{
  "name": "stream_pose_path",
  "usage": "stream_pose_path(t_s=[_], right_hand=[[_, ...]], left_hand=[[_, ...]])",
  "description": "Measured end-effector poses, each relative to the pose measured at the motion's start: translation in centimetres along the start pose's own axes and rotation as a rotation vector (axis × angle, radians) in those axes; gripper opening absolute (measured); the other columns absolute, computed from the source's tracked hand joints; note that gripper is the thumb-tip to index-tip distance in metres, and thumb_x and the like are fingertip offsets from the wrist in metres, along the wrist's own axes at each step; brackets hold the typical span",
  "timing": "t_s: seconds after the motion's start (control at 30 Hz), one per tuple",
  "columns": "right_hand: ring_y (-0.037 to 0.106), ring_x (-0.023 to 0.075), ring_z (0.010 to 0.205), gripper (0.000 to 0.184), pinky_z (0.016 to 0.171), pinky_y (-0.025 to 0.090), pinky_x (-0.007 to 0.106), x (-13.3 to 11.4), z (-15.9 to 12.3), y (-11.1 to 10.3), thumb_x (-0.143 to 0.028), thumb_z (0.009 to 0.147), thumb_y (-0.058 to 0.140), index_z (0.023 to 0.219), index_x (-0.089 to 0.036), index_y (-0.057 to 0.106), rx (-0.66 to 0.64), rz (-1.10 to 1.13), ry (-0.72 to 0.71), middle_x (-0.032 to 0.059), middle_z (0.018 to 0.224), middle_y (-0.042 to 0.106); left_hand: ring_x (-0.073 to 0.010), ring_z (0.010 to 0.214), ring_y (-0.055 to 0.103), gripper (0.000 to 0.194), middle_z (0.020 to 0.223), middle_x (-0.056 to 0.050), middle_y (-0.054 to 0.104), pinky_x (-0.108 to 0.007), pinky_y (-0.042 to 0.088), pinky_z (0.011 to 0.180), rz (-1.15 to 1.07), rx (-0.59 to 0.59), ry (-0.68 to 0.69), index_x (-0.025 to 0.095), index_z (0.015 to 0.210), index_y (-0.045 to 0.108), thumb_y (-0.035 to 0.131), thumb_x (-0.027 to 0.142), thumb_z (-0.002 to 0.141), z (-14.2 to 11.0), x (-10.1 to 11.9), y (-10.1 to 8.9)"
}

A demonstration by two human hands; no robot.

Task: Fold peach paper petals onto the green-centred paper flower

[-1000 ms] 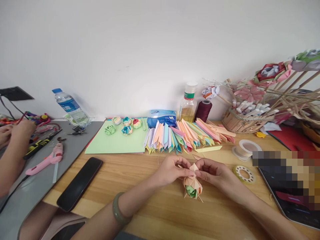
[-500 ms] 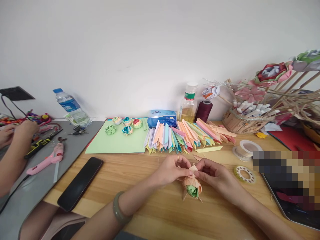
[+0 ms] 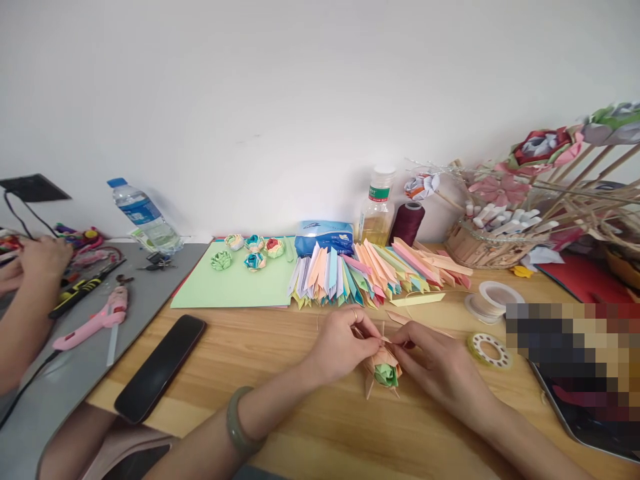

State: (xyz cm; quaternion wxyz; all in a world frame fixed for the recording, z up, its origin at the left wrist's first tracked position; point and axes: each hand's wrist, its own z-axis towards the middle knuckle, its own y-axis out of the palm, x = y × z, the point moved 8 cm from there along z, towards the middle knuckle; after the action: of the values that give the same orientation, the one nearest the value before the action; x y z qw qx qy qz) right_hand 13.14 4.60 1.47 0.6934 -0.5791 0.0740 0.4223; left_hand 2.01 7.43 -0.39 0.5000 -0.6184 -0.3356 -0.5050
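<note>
A folded paper flower [image 3: 385, 375], with a green centre and peach outer petals, is held just above the wooden table near its front. My left hand [image 3: 345, 343] pinches its far upper edge from the left, thumb and finger closed on the peach paper. From the other side my right hand [image 3: 430, 353] grips the same edge, its fingertips almost meeting the left ones. Thin pointed paper ends stick out below the flower. The fingers cover part of its far side. Behind the hands lies a row of folded paper strips [image 3: 340, 277] in several colours.
Finished paper flowers [image 3: 255, 261] sit on a green paper sheet [image 3: 230, 290]. A phone [image 3: 160, 368] lies left, a glue gun [image 3: 100, 320] beyond it. Right are a wire spool [image 3: 494, 301], a tape roll [image 3: 490, 350] and a tablet [image 3: 575, 400]. Another person's hand [image 3: 45, 260] works far left.
My right hand has turned slightly and its fingers have closed in over the flower's top edge. The peach petal that stood up between my fingers is now folded down. The flower has shifted slightly.
</note>
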Motion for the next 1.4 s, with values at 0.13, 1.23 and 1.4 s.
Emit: stream_pose_path(t_s=[0.13,1.23,1.4], right_hand=[[0.054,0.0131,0.056,0.011,0.053,0.041,0.023,-0.5,-0.2,-0.2,-0.02,0.083,0.044,0.075,-0.02,0.052,0.024,-0.04,-0.079,0.001,0.065,0.058],[0.053,0.0169,0.064,0.026,0.057,0.041,0.026,1.6,0.4,-1.6,-0.044,0.081,0.045,0.076,-0.02,0.056,0.019,0.357,0.331,0.0024,0.071,0.06],[0.05,0.0151,0.062,0.032,0.056,0.04,0.024,2.5,0.5,0.0,-0.049,0.075,0.051,0.067,-0.019,0.055,-0.067,0.535,0.418,0.0001,0.065,0.054]], left_hand=[[-0.0068,0.059,0.047,0.009,0.068,0.002,0.05,-0.019,0.039,0.055,-0.046,-0.027,0.009,0.014,0.06,0.051,0.057,0.008,0.057,0.1,0.3,0.1],[-0.014,0.078,0.055,0.008,0.078,-0.006,0.058,-0.027,0.045,0.071,0.1,0.127,0.43,0.017,0.074,0.056,0.05,0.022,0.078,-1.3,3.2,-1.1],[-0.0154,0.08,0.056,0.01,0.08,-0.007,0.061,-0.03,0.045,0.073,0.226,0.101,0.493,0.017,0.075,0.057,0.049,0.02,0.079,-1.6,3.4,-0.4]])
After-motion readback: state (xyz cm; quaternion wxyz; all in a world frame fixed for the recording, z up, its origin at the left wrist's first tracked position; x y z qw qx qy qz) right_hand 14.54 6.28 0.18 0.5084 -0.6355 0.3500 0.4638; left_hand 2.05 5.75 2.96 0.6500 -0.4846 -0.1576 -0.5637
